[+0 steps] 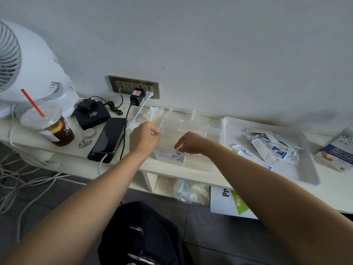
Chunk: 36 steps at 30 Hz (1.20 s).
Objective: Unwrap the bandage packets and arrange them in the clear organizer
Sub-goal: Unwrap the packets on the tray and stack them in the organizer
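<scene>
Looks like somebody's lived-in room at home, not any kind of clinic. A low white worktop (76, 155) runs along a plain painted wall, and a white fan (24, 69), a takeaway iced drink (51, 129) with a red straw, a phone (109, 135) on charge and a nail clipper (84, 142) are all parked on it together. The wall socket plate (133, 86) is stuffed with plugs — loose white cables (28, 180) trail over the dark tiled floor (210, 236). The bandage packets (275, 148) just sit heaped in a plastic tray (313, 180).
</scene>
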Each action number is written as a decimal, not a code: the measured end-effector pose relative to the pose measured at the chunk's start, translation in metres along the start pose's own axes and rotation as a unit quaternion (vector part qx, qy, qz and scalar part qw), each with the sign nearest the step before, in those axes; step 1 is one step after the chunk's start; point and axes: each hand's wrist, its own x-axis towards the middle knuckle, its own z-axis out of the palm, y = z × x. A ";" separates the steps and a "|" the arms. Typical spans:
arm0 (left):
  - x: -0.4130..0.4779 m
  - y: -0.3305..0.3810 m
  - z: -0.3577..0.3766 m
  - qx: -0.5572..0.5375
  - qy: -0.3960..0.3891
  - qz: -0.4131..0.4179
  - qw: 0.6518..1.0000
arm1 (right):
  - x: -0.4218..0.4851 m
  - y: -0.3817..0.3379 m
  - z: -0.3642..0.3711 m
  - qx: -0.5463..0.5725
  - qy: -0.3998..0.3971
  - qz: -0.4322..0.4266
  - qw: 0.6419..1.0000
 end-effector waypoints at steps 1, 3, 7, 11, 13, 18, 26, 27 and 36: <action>0.000 0.000 0.000 -0.001 0.000 0.000 1.000 | 0.000 0.000 0.001 0.007 -0.019 -0.005 1.000; 0.000 -0.001 0.000 -0.005 -0.001 0.000 1.000 | 0.000 -0.002 0.003 0.042 -0.051 -0.014 0.998; 0.000 -0.001 0.000 -0.008 -0.002 0.001 1.000 | -0.002 -0.004 0.002 0.069 -0.057 -0.009 0.996; -0.001 -0.001 0.000 -0.009 -0.005 -0.001 1.000 | -0.007 -0.005 -0.001 0.116 -0.088 0.008 0.989; -0.002 -0.001 -0.001 -0.010 -0.006 -0.002 1.000 | -0.011 -0.006 -0.003 0.131 -0.111 0.011 0.985; -0.003 -0.002 -0.003 0.004 -0.011 -0.001 1.000 | -0.021 -0.001 -0.014 0.173 -0.076 0.003 0.982; -0.012 0.023 0.000 0.066 0.024 0.080 0.994 | -0.059 0.033 -0.040 0.181 0.026 -0.037 0.982; -0.014 0.030 0.003 0.068 0.017 0.096 0.993 | -0.064 0.038 -0.041 0.192 0.040 -0.054 0.979; -0.048 0.113 0.051 0.013 -0.063 0.233 0.970 | -0.118 0.129 -0.072 0.252 0.283 0.029 0.925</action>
